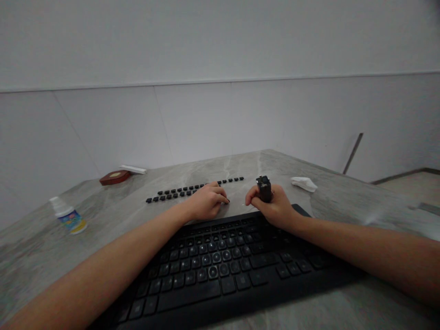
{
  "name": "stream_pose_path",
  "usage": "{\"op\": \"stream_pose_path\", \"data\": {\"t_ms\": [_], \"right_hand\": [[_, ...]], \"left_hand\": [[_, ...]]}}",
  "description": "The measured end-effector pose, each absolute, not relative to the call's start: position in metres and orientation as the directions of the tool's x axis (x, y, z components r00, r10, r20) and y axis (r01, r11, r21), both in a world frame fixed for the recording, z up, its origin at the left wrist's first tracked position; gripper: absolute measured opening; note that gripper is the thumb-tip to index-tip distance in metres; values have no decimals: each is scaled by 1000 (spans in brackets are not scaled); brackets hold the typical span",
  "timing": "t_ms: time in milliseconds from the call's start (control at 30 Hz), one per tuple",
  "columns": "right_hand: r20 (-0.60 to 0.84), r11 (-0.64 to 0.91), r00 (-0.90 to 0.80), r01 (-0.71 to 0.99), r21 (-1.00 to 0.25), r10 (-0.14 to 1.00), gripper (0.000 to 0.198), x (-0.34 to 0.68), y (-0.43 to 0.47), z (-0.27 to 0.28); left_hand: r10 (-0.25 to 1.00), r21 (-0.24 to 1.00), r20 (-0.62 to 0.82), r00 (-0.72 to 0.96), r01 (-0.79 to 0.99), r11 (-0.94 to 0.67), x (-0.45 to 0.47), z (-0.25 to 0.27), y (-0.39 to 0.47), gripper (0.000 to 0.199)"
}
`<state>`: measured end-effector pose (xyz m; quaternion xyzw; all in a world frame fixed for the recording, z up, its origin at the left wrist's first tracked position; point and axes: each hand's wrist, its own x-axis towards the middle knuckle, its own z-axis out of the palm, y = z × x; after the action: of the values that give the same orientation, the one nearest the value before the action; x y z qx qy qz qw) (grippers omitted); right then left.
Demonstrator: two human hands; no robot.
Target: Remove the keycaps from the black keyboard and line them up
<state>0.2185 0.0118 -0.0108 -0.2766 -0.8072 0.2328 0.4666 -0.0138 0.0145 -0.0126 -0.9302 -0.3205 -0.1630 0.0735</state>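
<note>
Keyboard is nearest: black, flat on the grey tabletop, all on the near side of both sets of fingers. Left forearm crosses over its left part, right forearm over its right end.

Right hand is above the keyboard's far edge, fingers wrapped around a dark tool, its blunt end standing up out of the fist (cannot tell what tool, most of it is inside the grip). Thumb and index point left, toward the other hand.

Left hand is just past the keyboard's far edge, palm down, thumb and index drawn together at a small dark piece. Cannot tell if it's pinched or only touched; fingertips cover most of it.

Spray bottle, white with a colourful label: well left of the left fingers, looks tilted in this view.

Small black pieces in two lines: near row runs left from the left knuckles; far row passes behind the left fingers and shows again on their right, ending short of the right hand.

White crumpled cloth: right of the right fingers, a bit beyond. Reddish-brown box: far left beyond the left fingers, white strip just behind it. Pale wall past everything.
</note>
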Motion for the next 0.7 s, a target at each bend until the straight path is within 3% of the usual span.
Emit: {"op": "stream_pose_path", "data": {"t_ms": [267, 467, 700], "right_hand": [[627, 743, -416, 229, -629, 659, 24, 219, 11, -10], [626, 742, -416, 226, -632, 660, 23, 219, 12, -11], [622, 741, -422, 228, -632, 660, 22, 219, 11, -10]], "left_hand": [[628, -168, 246, 738, 671, -722, -10, -8, 13, 38], [758, -202, 184, 625, 779, -593, -8, -7, 9, 65], [731, -81, 380, 567, 808, -584, -11, -10, 16, 31]]}}
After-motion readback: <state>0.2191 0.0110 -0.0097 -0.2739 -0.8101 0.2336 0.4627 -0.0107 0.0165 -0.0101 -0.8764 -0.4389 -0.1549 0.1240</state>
